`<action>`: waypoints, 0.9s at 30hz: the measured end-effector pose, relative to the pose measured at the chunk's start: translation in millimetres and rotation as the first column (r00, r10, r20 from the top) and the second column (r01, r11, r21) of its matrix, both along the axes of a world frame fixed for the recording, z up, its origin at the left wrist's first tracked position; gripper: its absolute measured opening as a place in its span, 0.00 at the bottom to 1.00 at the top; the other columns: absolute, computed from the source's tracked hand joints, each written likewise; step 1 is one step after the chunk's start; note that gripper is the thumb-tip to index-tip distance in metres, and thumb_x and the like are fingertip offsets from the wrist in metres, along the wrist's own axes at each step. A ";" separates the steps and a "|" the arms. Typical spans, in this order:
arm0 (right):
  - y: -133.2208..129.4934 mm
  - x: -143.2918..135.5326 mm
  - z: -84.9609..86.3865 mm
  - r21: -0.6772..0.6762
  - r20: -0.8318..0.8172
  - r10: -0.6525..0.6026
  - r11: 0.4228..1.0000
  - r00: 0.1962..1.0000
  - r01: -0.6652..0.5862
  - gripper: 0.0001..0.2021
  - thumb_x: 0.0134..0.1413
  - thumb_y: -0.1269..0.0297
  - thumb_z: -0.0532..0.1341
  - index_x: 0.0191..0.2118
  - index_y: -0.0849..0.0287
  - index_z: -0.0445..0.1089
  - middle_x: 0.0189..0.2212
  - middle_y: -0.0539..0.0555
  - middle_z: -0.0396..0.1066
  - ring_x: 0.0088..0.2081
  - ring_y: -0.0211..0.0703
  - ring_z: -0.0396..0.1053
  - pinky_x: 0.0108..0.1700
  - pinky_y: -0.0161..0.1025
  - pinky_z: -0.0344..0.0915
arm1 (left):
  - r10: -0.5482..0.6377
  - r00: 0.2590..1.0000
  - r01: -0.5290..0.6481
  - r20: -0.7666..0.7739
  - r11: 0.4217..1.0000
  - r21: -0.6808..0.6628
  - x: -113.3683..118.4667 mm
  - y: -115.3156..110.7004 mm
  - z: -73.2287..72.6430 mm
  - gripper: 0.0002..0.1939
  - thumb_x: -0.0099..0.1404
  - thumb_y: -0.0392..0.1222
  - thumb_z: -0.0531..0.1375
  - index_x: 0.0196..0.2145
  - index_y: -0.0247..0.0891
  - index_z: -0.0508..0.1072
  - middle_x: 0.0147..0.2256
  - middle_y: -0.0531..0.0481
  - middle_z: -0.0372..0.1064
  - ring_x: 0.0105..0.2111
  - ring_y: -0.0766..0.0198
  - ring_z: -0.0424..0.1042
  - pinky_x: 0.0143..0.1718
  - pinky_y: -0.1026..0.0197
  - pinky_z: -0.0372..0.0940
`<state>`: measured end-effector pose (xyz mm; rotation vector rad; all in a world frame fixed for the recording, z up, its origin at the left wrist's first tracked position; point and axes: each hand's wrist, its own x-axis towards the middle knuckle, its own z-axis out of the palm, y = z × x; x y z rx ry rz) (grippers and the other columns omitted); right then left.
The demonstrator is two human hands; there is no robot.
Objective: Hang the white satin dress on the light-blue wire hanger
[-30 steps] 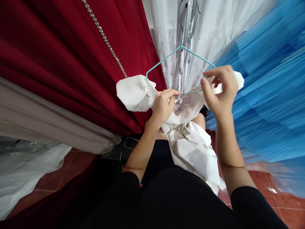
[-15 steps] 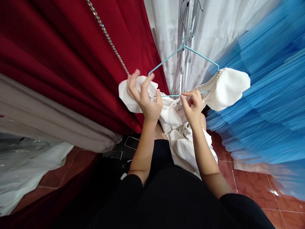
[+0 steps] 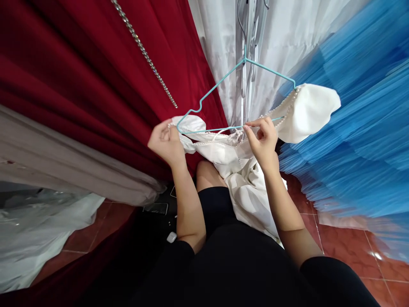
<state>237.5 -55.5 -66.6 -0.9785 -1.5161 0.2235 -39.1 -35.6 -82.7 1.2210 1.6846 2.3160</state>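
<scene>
A light-blue wire hanger (image 3: 220,82) hangs in front of me by its grey hook. The white dress (image 3: 220,152) with pearl-beaded edges has its right puffed sleeve (image 3: 318,111) over the hanger's right end. The left end of the hanger is bare. There my left hand (image 3: 166,140) pinches the beaded edge of the left sleeve, just beside the hanger's corner. My right hand (image 3: 263,138) pinches the hanger's bottom bar near its middle. Below, the dress skirt (image 3: 251,200) falls in folds over my lap.
Red fabric (image 3: 153,55) with a rhinestone strand (image 3: 143,51) hangs at the left, and blue tulle (image 3: 361,128) at the right. White cloth and a metal stand (image 3: 249,64) are behind the hanger. A small white case (image 3: 171,237) lies by my left elbow.
My left hand has gone from spread fingers to a pinch and moved left. The left sleeve has come off the hanger's left shoulder. My right hand keeps its hold on the bar.
</scene>
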 end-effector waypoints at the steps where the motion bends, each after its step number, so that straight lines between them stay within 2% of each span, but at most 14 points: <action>1: -0.2 -1.6 -0.3 -0.005 0.002 -0.005 1.000 1.000 0.005 0.13 0.72 0.52 0.68 0.40 0.55 0.79 0.35 0.49 0.73 0.32 0.36 0.63 0.36 0.40 0.63 | -0.028 1.000 0.028 -0.003 0.998 -0.060 5.7 -9.5 -10.6 0.07 0.66 0.34 0.64 0.42 0.35 0.80 0.38 0.48 0.82 0.40 0.59 0.83 0.48 0.56 0.79; 3: -0.4 -6.2 -0.6 -0.015 0.008 -0.008 1.000 1.000 0.008 0.13 0.73 0.51 0.67 0.40 0.55 0.79 0.35 0.49 0.74 0.33 0.36 0.64 0.36 0.40 0.63 | -0.115 0.992 0.107 -0.052 0.985 -0.136 24.0 -27.4 -26.1 0.06 0.65 0.37 0.66 0.40 0.36 0.80 0.37 0.48 0.82 0.37 0.59 0.84 0.42 0.59 0.78; 5: -0.7 -11.5 -0.3 -0.019 0.004 0.002 1.000 1.000 -0.001 0.13 0.73 0.51 0.67 0.41 0.55 0.79 0.35 0.49 0.74 0.34 0.37 0.66 0.37 0.40 0.65 | -0.227 0.956 0.206 -0.187 0.971 -0.126 48.5 -41.2 -29.9 0.05 0.67 0.40 0.67 0.40 0.38 0.81 0.36 0.48 0.83 0.36 0.59 0.83 0.40 0.59 0.78; 6: -1.0 -13.8 0.1 -0.019 0.001 0.006 1.000 1.000 -0.006 0.12 0.73 0.52 0.66 0.41 0.55 0.79 0.36 0.49 0.74 0.34 0.37 0.67 0.37 0.40 0.65 | -0.269 0.922 0.254 -0.280 0.963 -0.089 61.4 -45.8 -27.0 0.04 0.70 0.40 0.67 0.40 0.39 0.82 0.36 0.48 0.83 0.37 0.58 0.84 0.43 0.58 0.78; 8: -2.4 -15.6 1.1 -0.014 -0.002 0.003 1.000 1.000 -0.003 0.11 0.73 0.54 0.66 0.41 0.55 0.78 0.36 0.49 0.75 0.35 0.37 0.68 0.37 0.40 0.67 | -0.300 0.830 0.336 -0.469 0.942 -0.007 84.6 -50.2 -13.7 0.04 0.74 0.40 0.66 0.39 0.42 0.82 0.42 0.48 0.85 0.48 0.55 0.85 0.56 0.51 0.77; 10: -4.5 -12.4 1.6 -0.016 0.018 -0.003 1.000 1.000 0.003 0.09 0.74 0.56 0.65 0.44 0.54 0.79 0.39 0.50 0.76 0.36 0.38 0.69 0.38 0.40 0.69 | -0.300 0.753 0.370 -0.585 0.929 0.000 100.6 -48.4 3.5 0.04 0.75 0.39 0.66 0.40 0.43 0.82 0.52 0.47 0.85 0.61 0.51 0.80 0.69 0.44 0.68; 12: -6.5 -3.9 1.0 -0.014 0.073 0.030 0.999 0.997 -0.029 0.07 0.75 0.60 0.63 0.49 0.53 0.80 0.44 0.52 0.79 0.39 0.40 0.73 0.41 0.42 0.73 | -0.345 0.707 0.375 -0.617 0.923 -0.086 107.7 -41.8 16.9 0.06 0.76 0.37 0.64 0.46 0.44 0.82 0.58 0.47 0.83 0.64 0.51 0.77 0.73 0.43 0.62; 14: -7.1 8.9 -0.1 0.034 0.137 0.046 0.998 0.989 -0.051 0.10 0.75 0.63 0.61 0.53 0.51 0.80 0.49 0.54 0.80 0.46 0.43 0.77 0.49 0.46 0.77 | -0.403 0.687 0.375 -0.605 0.909 -0.181 107.8 -33.3 22.3 0.11 0.77 0.35 0.61 0.52 0.43 0.81 0.55 0.47 0.84 0.57 0.54 0.81 0.67 0.47 0.66; 16: -5.0 24.1 0.0 0.143 0.166 -0.050 0.989 0.985 0.027 0.11 0.74 0.62 0.62 0.54 0.50 0.80 0.51 0.55 0.79 0.53 0.48 0.78 0.58 0.54 0.78 | -0.411 0.694 0.359 -0.592 0.909 -0.210 104.9 -25.7 20.9 0.13 0.77 0.34 0.59 0.52 0.43 0.82 0.50 0.48 0.86 0.50 0.55 0.82 0.63 0.49 0.67; 18: 0.8 40.4 3.4 0.237 0.145 -0.212 0.956 0.966 0.174 0.13 0.73 0.57 0.64 0.57 0.49 0.78 0.54 0.56 0.77 0.60 0.55 0.76 0.66 0.64 0.74 | -0.384 0.718 0.339 -0.581 0.921 -0.189 102.5 -20.9 16.3 0.14 0.77 0.34 0.58 0.51 0.43 0.82 0.49 0.48 0.86 0.50 0.54 0.82 0.63 0.49 0.66; 21: 16.9 64.0 16.0 0.269 0.140 -0.344 0.916 0.928 0.299 0.20 0.69 0.52 0.67 0.63 0.46 0.74 0.62 0.58 0.72 0.69 0.61 0.69 0.72 0.72 0.66 | -0.378 0.728 0.350 -0.571 0.922 -0.164 102.3 -19.8 11.0 0.14 0.78 0.34 0.58 0.52 0.43 0.83 0.49 0.48 0.86 0.50 0.54 0.81 0.64 0.48 0.64; 22: 23.6 71.1 21.6 0.265 0.155 -0.351 0.915 0.924 0.303 0.19 0.69 0.54 0.67 0.63 0.45 0.74 0.62 0.57 0.73 0.69 0.59 0.69 0.73 0.70 0.66 | -0.385 0.722 0.354 -0.575 0.920 -0.170 102.7 -20.6 10.4 0.14 0.78 0.34 0.58 0.51 0.44 0.83 0.48 0.48 0.86 0.50 0.54 0.80 0.64 0.48 0.64; 24: 37.5 83.1 33.8 0.243 0.179 -0.344 0.923 0.922 0.297 0.14 0.68 0.63 0.66 0.57 0.46 0.77 0.57 0.56 0.78 0.63 0.53 0.74 0.69 0.61 0.72 | -0.387 0.713 0.340 -0.585 0.920 -0.194 103.2 -22.8 11.0 0.15 0.78 0.34 0.57 0.48 0.45 0.84 0.47 0.48 0.85 0.50 0.53 0.80 0.64 0.47 0.63; 27: 56.7 96.4 51.9 0.186 0.130 -0.375 0.919 0.918 0.348 0.11 0.61 0.74 0.64 0.45 0.53 0.79 0.42 0.52 0.82 0.44 0.42 0.78 0.51 0.45 0.77 | -0.378 0.704 0.305 -0.601 0.926 -0.224 101.2 -24.1 13.9 0.16 0.79 0.33 0.57 0.47 0.46 0.85 0.46 0.48 0.84 0.48 0.53 0.78 0.63 0.46 0.62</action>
